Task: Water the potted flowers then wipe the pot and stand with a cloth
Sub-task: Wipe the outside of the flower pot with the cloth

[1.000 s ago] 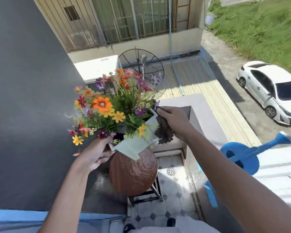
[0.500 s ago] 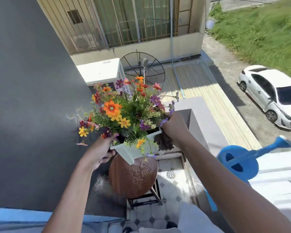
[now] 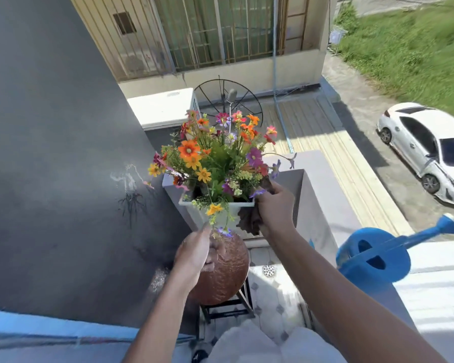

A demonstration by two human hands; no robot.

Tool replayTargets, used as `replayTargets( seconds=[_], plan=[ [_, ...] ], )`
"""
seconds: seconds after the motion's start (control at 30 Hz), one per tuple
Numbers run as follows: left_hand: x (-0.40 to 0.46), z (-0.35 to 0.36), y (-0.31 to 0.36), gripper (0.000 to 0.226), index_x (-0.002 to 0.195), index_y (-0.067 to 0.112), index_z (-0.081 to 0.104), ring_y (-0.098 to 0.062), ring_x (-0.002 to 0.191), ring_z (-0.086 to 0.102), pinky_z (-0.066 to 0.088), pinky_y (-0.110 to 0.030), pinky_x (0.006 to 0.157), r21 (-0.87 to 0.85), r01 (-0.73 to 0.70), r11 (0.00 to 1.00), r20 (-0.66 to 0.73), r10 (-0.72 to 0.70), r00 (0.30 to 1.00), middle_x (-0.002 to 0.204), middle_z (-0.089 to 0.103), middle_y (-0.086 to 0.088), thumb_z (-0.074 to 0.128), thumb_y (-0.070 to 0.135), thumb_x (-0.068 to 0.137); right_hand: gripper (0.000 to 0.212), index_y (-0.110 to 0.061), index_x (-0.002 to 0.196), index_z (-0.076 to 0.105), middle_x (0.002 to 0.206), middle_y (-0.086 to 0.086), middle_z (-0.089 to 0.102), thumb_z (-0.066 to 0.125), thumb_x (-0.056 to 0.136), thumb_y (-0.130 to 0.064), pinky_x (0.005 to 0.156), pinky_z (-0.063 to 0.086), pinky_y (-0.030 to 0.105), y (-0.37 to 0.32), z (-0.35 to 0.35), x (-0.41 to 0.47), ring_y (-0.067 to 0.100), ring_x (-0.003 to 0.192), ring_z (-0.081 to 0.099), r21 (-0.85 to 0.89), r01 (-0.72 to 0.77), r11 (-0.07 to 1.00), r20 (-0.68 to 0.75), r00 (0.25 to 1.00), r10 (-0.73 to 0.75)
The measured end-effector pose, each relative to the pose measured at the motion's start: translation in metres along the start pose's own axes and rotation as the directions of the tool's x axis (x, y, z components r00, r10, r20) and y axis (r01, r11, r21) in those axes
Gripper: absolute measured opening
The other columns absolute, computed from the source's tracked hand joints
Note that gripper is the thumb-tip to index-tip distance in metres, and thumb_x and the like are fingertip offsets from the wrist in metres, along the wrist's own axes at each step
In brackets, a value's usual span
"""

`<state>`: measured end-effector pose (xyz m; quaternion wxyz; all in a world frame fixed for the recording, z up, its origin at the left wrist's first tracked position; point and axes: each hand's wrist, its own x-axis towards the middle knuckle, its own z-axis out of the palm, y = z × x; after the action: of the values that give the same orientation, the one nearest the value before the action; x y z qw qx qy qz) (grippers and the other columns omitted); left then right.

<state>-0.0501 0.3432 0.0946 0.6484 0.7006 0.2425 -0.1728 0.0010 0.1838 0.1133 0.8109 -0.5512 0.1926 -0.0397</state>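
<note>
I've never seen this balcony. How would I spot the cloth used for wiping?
Start at the bunch of bright flowers in the middle, standing in a pale square pot above a round brown stool. At the pot's right corner the right hand presses a crumpled cloth against the side. It is dark brown and ragged, unlike the smooth pale pot beside it.

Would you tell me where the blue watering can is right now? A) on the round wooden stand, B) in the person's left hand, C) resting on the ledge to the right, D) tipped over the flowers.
C: the blue watering can sits on the ledge, neither hand touching it.
</note>
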Motion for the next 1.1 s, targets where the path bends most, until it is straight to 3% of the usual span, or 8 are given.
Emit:
replayTargets(
  seconds=[0.07,0.17,0.3,0.53,0.7,0.9,0.97,1.1],
  plan=[
    [-0.001,0.015,0.005,0.053,0.071,0.025,0.069,-0.019,0.041,0.052,0.042,-0.031,0.046,0.048,-0.036,0.998,-0.001,0.036,0.999,0.07,0.066,-0.015,0.054,0.076,0.072,0.01,-0.014,0.058,0.068,0.059,0.007,0.051,0.068,0.055,-0.005,0.048,0.043,0.032,0.001,0.007,-0.008,0.024,0.06,0.048,0.001,0.017,1.0,-0.015,1.0,-0.017],
    [0.001,0.021,0.013,0.045,0.073,0.016,0.062,-0.008,0.029,0.038,0.027,-0.021,0.036,-0.156,-0.006,0.988,-0.018,0.003,1.0,0.054,0.058,-0.007,0.049,0.053,0.095,0.013,-0.015,0.069,0.072,0.052,-0.009,0.05,0.073,0.069,-0.002,0.049,0.04,0.027,0.004,0.013,-0.021,0.014,0.055,0.042,-0.078,0.081,0.994,0.007,0.997,-0.081],
    [-0.001,0.021,0.011,0.032,0.074,0.015,0.06,-0.008,0.033,0.047,0.028,-0.019,0.036,-0.197,0.005,0.98,-0.155,-0.036,0.987,0.043,0.058,0.006,0.054,0.036,0.097,0.01,-0.012,0.083,0.074,0.064,-0.006,0.062,0.077,0.074,-0.012,0.057,0.043,0.027,0.024,0.018,-0.035,0.007,0.061,0.048,-0.156,0.188,0.97,0.028,0.982,-0.186],
    [-0.012,0.006,0.029,0.033,0.073,0.016,0.054,-0.003,0.026,0.03,0.022,-0.014,0.028,-0.353,0.05,0.934,0.052,-0.033,0.998,0.044,0.048,0.005,0.041,0.018,0.103,0.018,-0.017,0.108,0.072,0.099,-0.003,0.075,0.068,0.094,-0.026,0.084,0.053,0.027,0.024,0.016,-0.045,0.001,0.09,0.063,-0.183,0.346,0.92,0.138,0.936,-0.324],
    [-0.021,-0.005,0.033,0.037,0.079,0.007,0.056,-0.006,0.032,0.032,0.029,-0.017,0.03,-0.425,0.088,0.901,0.178,-0.012,0.984,0.054,0.044,-0.005,0.035,0.02,0.106,0.011,-0.01,0.09,0.066,0.076,-0.012,0.051,0.06,0.098,-0.013,0.067,0.034,0.01,0.01,0.014,-0.012,-0.006,0.073,0.05,-0.384,0.558,0.735,0.203,0.828,-0.523],
    [-0.026,-0.012,0.045,0.042,0.067,0.008,0.054,-0.007,0.033,0.031,0.032,-0.017,0.03,-0.608,0.114,0.786,0.202,0.014,0.979,0.053,0.045,-0.006,0.037,0.015,0.104,0.027,-0.006,0.114,0.069,0.088,0.01,0.065,0.059,0.096,-0.023,0.067,0.037,0.025,0.03,0.002,0.023,0.009,0.077,0.057,-0.506,0.447,0.737,0.182,0.891,-0.415],
    [-0.022,-0.013,0.046,0.037,0.071,0.008,0.051,-0.007,0.032,0.032,0.033,-0.017,0.03,-0.619,0.093,0.78,0.153,0.003,0.988,0.052,0.046,-0.006,0.036,0.013,0.105,0.037,-0.009,0.124,0.068,0.099,0.009,0.07,0.058,0.093,-0.026,0.072,0.044,0.026,0.039,0.006,0.009,0.014,0.088,0.063,-0.487,0.45,0.749,0.241,0.893,-0.38],
    [-0.014,-0.013,0.04,0.032,0.077,0.008,0.052,-0.004,0.028,0.031,0.03,-0.014,0.029,-0.592,0.027,0.806,0.038,-0.006,0.999,0.046,0.048,-0.002,0.037,0.013,0.104,0.032,-0.011,0.125,0.069,0.11,0.002,0.072,0.062,0.095,-0.018,0.089,0.053,0.033,0.04,0.018,-0.03,0.01,0.102,0.067,-0.388,0.459,0.799,0.322,0.88,-0.349]
  ],
)
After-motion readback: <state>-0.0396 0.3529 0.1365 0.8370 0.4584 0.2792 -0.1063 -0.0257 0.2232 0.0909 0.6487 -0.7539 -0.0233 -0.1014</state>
